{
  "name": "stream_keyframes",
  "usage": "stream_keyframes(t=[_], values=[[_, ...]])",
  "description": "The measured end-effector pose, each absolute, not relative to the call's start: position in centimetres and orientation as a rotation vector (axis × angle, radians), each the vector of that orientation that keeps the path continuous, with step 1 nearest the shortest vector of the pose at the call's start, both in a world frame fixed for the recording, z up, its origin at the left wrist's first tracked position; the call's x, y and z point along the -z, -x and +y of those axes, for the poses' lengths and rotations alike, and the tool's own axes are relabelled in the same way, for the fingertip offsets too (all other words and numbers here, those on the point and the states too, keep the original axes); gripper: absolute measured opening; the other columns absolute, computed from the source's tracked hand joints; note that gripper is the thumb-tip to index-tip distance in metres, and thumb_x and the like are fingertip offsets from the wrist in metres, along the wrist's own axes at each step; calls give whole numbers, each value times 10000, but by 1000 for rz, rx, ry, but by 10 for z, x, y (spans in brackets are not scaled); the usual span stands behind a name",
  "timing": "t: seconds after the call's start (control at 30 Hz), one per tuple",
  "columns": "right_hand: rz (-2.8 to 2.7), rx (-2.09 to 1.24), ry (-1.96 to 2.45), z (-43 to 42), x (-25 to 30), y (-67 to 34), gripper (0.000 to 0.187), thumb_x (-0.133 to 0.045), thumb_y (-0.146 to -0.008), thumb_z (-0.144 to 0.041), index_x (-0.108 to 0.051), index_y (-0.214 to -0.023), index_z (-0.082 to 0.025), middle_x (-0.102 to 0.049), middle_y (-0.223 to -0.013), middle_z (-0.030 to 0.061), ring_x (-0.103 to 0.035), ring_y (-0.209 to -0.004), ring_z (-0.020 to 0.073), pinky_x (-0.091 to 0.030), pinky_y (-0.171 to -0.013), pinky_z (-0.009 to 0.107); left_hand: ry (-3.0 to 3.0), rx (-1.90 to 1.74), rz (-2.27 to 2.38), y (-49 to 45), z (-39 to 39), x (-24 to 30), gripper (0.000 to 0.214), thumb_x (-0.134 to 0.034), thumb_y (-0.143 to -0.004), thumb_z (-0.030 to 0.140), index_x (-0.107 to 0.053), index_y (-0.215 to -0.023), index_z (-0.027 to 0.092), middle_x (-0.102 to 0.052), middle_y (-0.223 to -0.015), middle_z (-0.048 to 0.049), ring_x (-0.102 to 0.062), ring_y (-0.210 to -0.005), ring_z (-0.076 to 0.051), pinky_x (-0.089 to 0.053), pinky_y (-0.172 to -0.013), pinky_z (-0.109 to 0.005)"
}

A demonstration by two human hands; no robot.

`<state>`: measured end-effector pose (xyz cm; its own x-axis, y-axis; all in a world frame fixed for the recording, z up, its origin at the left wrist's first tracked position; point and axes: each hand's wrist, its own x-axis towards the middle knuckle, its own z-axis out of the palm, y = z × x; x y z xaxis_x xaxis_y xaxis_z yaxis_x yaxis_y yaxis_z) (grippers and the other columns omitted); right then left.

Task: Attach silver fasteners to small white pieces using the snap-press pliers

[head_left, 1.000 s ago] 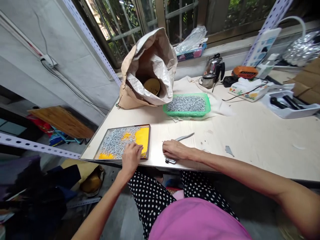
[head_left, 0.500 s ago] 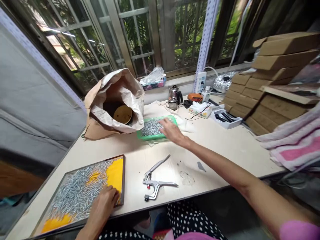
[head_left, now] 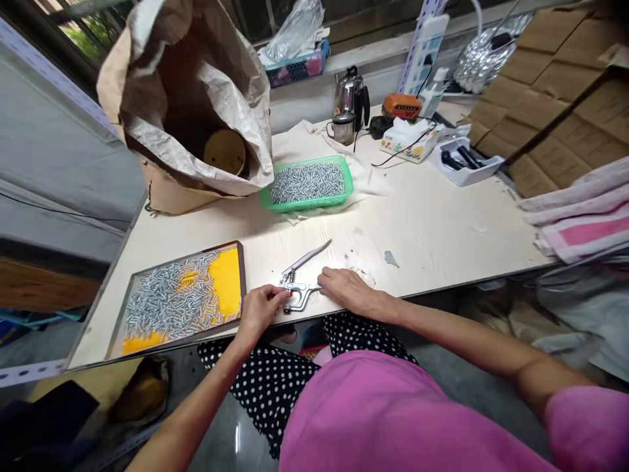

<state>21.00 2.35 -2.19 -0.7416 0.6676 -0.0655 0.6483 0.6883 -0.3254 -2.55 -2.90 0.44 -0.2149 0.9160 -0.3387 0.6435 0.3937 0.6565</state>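
The snap pliers (head_left: 305, 294) lie near the table's front edge, their upper handle angled away and a red tip inside the jaws. My left hand (head_left: 260, 311) is closed in a pinch at the jaws beside that red tip; whatever is between the fingertips is too small to make out. On the lower handle's end, my right hand (head_left: 346, 290) is closed, its fingers curled over the metal. Left of the pliers lies a framed tray (head_left: 242, 275) with a yellow bottom, holding many small silvery metal pieces. Farther back, a green basket (head_left: 307, 205) holds more such pieces.
A large open paper sack (head_left: 162, 187) with a round brown item inside stands at the back left. Behind the basket are a metal kettle (head_left: 350, 92), a tissue box (head_left: 407, 141) and a white tray (head_left: 466, 172). Cardboard boxes (head_left: 555, 98) are stacked on the right.
My right hand has left the green basket and come back to the pliers' lower handle. My left hand has moved right from the yellow tray to the jaws. The view has tilted down.
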Motion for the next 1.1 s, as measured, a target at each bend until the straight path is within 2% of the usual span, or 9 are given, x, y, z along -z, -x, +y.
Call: stream_keyframes(t=[0.13,0.27,0.47,0.77,0.93,1.1], values=[[-2812,-495,1112,23,19,-208,126,-535,-1017,-218,-630,-1075,-158,-642,-1023,79,-568,-841,174,-297,-660,303,-1272,-428,1995,28,-31,2,357,-693,-697,528,-737,-720,175,-619,-532,8,-510,-512,-141,-339,-521,-254],[-2803,-457,1095,20,19,-209,143,-485,-1016,-178,-622,-1051,-153,-639,-1010,83,-512,-771,163,-242,-630,317,-1206,-419,1947,28,-30,3,411,-717,-672,581,-697,-660,171,-562,-480,27,-453,-463,-119,-296,-495,-251],[-2754,-380,1068,18,30,-210,164,-474,-959,-82,-606,-1021,-157,-623,-979,74,-464,-720,155,-193,-621,330,-1180,-283,1831,33,-21,2,438,-727,-672,575,-612,-524,179,-510,-427,25,-399,-421,-94,-273,-486,-255],[-2715,-322,985,18,43,-211,155,-479,-935,-69,-579,-997,-169,-622,-971,63,-453,-721,160,-189,-626,336,-1100,-177,1692,34,-8,-7,411,-746,-705,472,-540,-483,194,-486,-431,39,-391,-419,-87,-302,-468,-243],[-2736,-328,960,19,46,-212,174,-485,-921,-74,-572,-1031,-177,-619,-1006,76,-479,-764,175,-212,-638,334,-1216,-23,1681,33,2,-15,391,-797,-621,478,-573,-477,192,-498,-428,42,-432,-434,-100,-355,-481,-246],[-2746,-349,976,18,42,-212,184,-466,-933,-82,-580,-1036,-184,-623,-1014,84,-502,-801,193,-243,-656,338,-1127,-75,1650,33,-2,-18,412,-820,-577,517,-595,-495,182,-512,-447,35,-422,-443,-96,-346,-477,-248]])
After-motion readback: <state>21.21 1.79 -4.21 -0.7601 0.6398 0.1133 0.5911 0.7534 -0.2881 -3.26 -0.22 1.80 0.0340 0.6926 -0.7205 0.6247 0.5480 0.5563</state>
